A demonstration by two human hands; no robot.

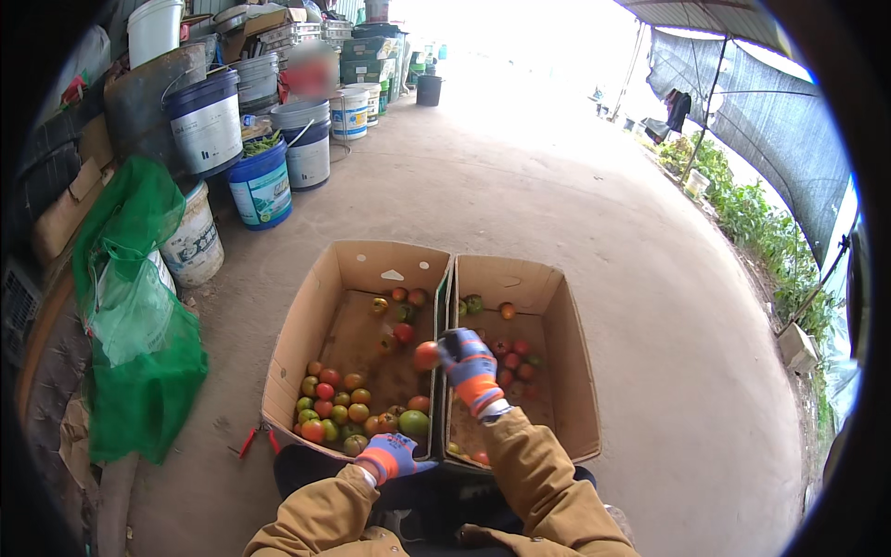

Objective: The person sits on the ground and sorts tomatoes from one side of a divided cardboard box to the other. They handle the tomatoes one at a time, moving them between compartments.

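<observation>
Two open cardboard boxes stand side by side before me. My right hand [468, 362], in a blue and orange work glove, is over the inner walls where the boxes meet, holding a red tomato [426, 356] at its fingertips. Gloved the same way, my left hand [391, 456] rests on the near rim of the left box [299, 348], fingers apart and holding nothing. Red, orange and green tomatoes crowd that box's near end, among them a large green tomato [413, 422]; several more lie farther in. The right box [574, 362] holds scattered tomatoes, partly hidden by my right hand.
Red-handled pliers or pruners [248, 443] lie on the ground left of the boxes. Green netting [146, 390] hangs at far left. Plastic buckets, including a blue bucket [261, 188], line the left side. Plants [755, 216] grow along the right edge beneath shade cloth.
</observation>
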